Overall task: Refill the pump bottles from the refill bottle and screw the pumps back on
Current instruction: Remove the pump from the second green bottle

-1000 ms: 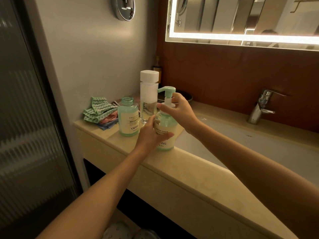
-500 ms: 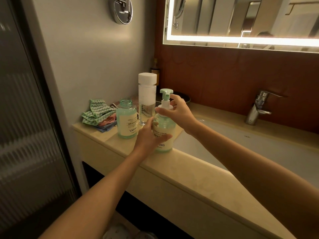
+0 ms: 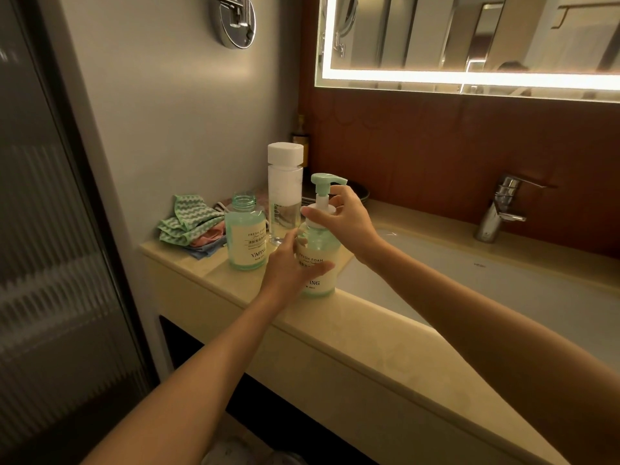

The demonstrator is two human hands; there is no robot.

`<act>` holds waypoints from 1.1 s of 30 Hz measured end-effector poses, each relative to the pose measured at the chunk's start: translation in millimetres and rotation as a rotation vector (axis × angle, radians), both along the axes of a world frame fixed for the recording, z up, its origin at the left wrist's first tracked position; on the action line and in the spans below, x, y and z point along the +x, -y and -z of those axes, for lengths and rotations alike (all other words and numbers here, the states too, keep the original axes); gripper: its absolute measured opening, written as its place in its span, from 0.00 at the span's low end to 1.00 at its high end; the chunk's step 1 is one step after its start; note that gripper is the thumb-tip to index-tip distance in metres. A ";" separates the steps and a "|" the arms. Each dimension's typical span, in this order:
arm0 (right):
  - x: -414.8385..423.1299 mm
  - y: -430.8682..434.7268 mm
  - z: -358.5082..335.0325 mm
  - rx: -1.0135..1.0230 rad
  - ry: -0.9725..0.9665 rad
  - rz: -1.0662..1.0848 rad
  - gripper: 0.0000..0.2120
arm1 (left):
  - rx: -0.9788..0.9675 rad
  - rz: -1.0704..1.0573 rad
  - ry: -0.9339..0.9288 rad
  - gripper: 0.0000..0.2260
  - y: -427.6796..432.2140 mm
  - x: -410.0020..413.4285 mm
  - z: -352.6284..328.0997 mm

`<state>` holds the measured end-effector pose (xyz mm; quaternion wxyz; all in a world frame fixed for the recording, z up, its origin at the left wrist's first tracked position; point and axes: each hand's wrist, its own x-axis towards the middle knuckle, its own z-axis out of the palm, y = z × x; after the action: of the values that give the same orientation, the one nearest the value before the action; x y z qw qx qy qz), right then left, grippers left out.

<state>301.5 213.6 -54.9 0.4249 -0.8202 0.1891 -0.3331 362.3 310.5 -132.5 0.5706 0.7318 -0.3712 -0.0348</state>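
A green pump bottle stands upright on the beige counter beside the sink. My left hand wraps its body. My right hand grips the white collar of the green pump on its neck, nozzle pointing right. A second green bottle stands open-necked to the left, without a pump. Behind them the tall clear refill bottle stands capped in white, its lower part holding clear liquid.
Folded cloths lie at the counter's left end against the wall. The white sink basin sits to the right, with a chrome tap behind it. A dark dish rests behind the bottles. A glass door stands at the left.
The pump head has turned under my right hand: its nozzle pointed left a second ago and points right now. My left hand has kept its hold on the bottle.
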 end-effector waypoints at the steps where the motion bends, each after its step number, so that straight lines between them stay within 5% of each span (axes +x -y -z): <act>1: 0.0 0.1 0.1 -0.010 0.001 0.018 0.32 | 0.000 0.002 -0.001 0.32 0.0 -0.3 -0.5; 7: -7.3 -4.7 -1.2 0.072 0.026 -0.084 0.24 | 0.002 -0.003 0.001 0.33 1.0 1.2 1.5; 13: -5.8 -3.9 -2.9 -0.075 0.007 0.022 0.29 | 0.017 -0.012 0.002 0.34 1.7 2.0 3.6; 20: -8.3 -4.3 2.2 -0.079 0.040 0.033 0.16 | 0.001 -0.004 -0.003 0.33 1.3 0.5 2.9; 27: -8.9 0.0 -7.8 -0.048 0.013 0.009 0.29 | 0.005 -0.004 -0.002 0.34 1.8 1.3 3.6; 33: -5.7 -1.8 3.4 -0.171 -0.011 0.088 0.21 | 0.008 -0.010 -0.002 0.35 2.0 2.0 4.3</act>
<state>295.8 215.4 -58.3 0.3371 -0.8462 0.1984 -0.3619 364.3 308.5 -136.7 0.5680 0.7359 -0.3670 -0.0341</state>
